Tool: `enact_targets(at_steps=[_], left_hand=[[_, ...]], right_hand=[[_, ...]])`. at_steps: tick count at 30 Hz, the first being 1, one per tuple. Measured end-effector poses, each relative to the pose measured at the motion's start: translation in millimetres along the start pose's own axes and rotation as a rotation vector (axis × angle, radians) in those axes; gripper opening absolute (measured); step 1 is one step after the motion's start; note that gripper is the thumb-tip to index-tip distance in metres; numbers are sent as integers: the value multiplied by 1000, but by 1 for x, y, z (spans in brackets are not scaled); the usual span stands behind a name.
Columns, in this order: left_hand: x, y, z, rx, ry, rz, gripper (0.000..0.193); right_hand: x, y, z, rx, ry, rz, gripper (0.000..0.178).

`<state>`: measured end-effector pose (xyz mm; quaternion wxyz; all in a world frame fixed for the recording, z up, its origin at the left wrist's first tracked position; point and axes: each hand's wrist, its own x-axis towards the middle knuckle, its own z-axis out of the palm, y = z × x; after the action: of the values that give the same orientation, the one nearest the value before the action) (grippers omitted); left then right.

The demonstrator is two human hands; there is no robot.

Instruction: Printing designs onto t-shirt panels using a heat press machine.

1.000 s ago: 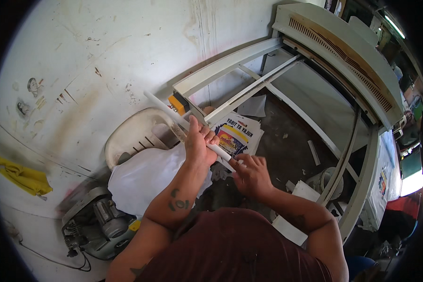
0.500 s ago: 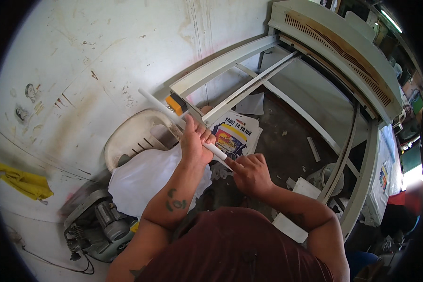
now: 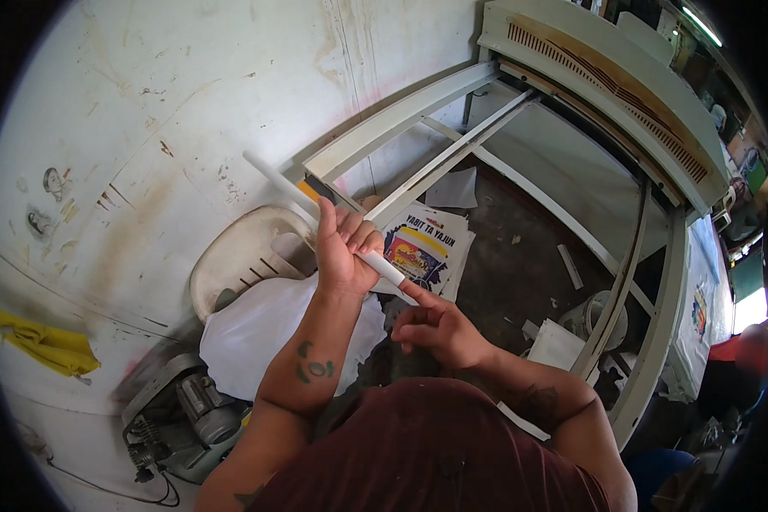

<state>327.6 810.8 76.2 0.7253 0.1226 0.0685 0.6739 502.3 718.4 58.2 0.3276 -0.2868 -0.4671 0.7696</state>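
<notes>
White tube (image 3: 387,268), held aslant.
From my remote view, the right hand (image 3: 448,334), loosely open, touches its near end with one fingertip; the left hand (image 3: 343,252) grips it farther along; beyond stands a pale chair (image 3: 211,253).

On my feed I've got the rod (image 3: 382,266) running through the left fingers (image 3: 363,237), its near end at the right fingers (image 3: 422,296). Left, a chair (image 3: 213,260) before the wall (image 3: 230,102), cloth (image 3: 269,324) in front, motor (image 3: 209,414) nearer still. Beyond the rod, sheets (image 3: 422,243) lie on the floor (image 3: 520,247); right, a bucket (image 3: 582,316) sits partly behind the frame (image 3: 672,286).
</notes>
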Motion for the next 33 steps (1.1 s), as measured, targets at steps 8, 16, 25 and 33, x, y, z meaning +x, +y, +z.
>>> enact_targets(at_steps=[8,16,25,33], left_hand=[[-3,-14,-5,284,383,61,43],[-1,-8,-4,115,147,39,45],[0,-17,-8,219,213,26,43],[14,-14,-36,24,173,6,40]], right_hand=[[0,10,-15,-850,194,-249,46],[1,21,-4,-559,188,-230,47],[7,18,-25,-1361,284,-529,47],[9,21,-18,-15,40,-121,52]])
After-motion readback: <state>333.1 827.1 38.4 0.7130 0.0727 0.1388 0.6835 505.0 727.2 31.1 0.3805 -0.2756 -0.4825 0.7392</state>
